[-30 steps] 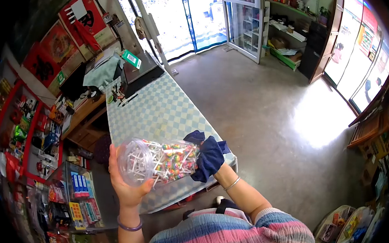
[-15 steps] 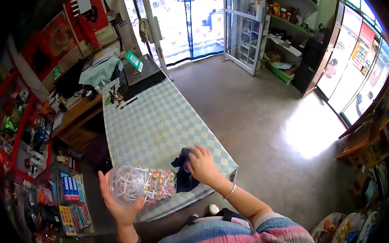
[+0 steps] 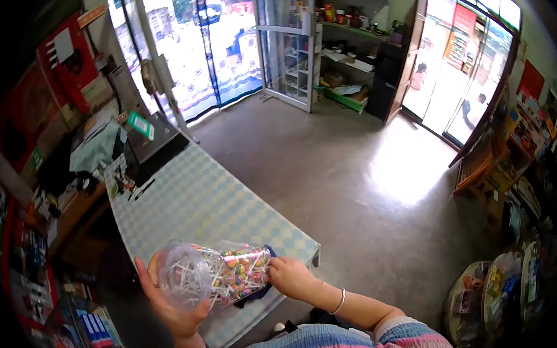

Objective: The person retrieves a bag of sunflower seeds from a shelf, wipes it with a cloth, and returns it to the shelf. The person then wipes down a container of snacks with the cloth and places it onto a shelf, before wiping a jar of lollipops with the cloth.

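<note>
A clear plastic jar (image 3: 218, 273) full of wrapped lollipops with white sticks lies on its side over the near end of the checked tabletop (image 3: 194, 201). My left hand (image 3: 177, 311) grips the jar around its lid end, thumb below and fingers behind. At the base end, my right hand (image 3: 291, 278) has its fingers curled against the jar. A dark blue cloth (image 3: 259, 294) shows partly behind and under the base, next to my right fingertips. Whether those fingers pinch the cloth or only press the jar is hidden.
A dark box-like unit (image 3: 156, 147) with a green card (image 3: 141, 125) stands at the table's far end, pens beside it. Packed shelves line the left side. Display baskets (image 3: 468, 300) stand at the lower right. Glass doors open at the back.
My right hand has come off the cloth heap and moved to the jar's base. The blue cloth is now mostly behind the jar. The view has swung to the right.
</note>
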Demonstrator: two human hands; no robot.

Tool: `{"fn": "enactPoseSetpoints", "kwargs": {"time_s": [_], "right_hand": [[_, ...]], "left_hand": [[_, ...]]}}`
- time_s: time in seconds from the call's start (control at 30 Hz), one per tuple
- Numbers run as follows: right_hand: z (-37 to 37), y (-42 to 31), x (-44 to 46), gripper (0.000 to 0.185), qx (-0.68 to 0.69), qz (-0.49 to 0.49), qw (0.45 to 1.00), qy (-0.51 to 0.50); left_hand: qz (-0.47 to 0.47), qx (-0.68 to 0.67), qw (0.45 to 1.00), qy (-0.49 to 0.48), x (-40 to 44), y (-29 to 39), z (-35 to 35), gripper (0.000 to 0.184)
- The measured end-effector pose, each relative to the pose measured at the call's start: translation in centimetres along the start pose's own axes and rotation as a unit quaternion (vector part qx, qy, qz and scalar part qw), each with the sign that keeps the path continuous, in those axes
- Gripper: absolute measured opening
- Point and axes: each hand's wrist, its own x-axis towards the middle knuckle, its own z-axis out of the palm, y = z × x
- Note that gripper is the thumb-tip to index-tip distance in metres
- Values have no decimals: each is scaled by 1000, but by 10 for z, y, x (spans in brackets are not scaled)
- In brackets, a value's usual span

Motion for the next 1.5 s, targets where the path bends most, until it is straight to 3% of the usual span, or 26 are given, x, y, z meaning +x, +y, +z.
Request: {"fn": "enactPoseSetpoints", "kwargs": {"time_s": [0.07, 0.17, 0.2, 0.3, 0.33, 0.43, 0.47, 0.57, 0.6, 0.7, 0.93, 1.1, 1.23, 1.5], "right_hand": [[-8, 12, -10, 16, -1, 10, 1000, -1], [-16, 46, -32, 16, 108, 6, 993, 42], [-29, 61, -39, 21, 124, 39, 991, -21], [-45, 115, -70, 29, 171, 140, 962, 159], [-56, 138, -84, 48, 203, 138, 956, 163], [-90, 180, -113, 66, 409, 140, 877, 207], [-88, 199, -124, 89, 435, 116, 876, 175], [-88, 221, -150, 106, 578, 162, 777, 188], [-88, 232, -157, 120, 611, 178, 755, 157], [-94, 239, -182, 127, 643, 192, 713, 204], [-88, 236, -231, 142, 456, 122, 800, 371], [-109, 200, -255, 141, 325, 138, 811, 467], [-106, 145, -281, 138, 161, 221, 831, 484], [-100, 22, -317, 130, 34, 402, 781, 477]], "left_hand": [[8, -4, 1000, -24, 12, -3, 24, 125], [1, 27, 999, -28, 23, 4, 77, 129], [17, 18, 999, -32, 26, -1, 94, 130], [-14, -6, 999, -50, 33, 0, 154, 127], [-14, -21, 998, -65, 34, -4, 175, 125], [-52, -66, 992, -99, 34, -1, 245, 125], [-41, -80, 989, -119, 34, -6, 263, 125], [-45, -92, 981, -162, 31, -10, 315, 123], [-33, -85, 980, -179, 32, -14, 326, 123], [-71, -135, 968, -201, 32, -10, 362, 124], [-135, -256, 921, -261, 23, -15, 403, 117], [-189, -345, 860, -324, 8, -2, 399, 115], [-231, -378, 808, -389, -10, 0, 390, 115], [-250, -352, 744, -510, -55, 14, 371, 103]]}}
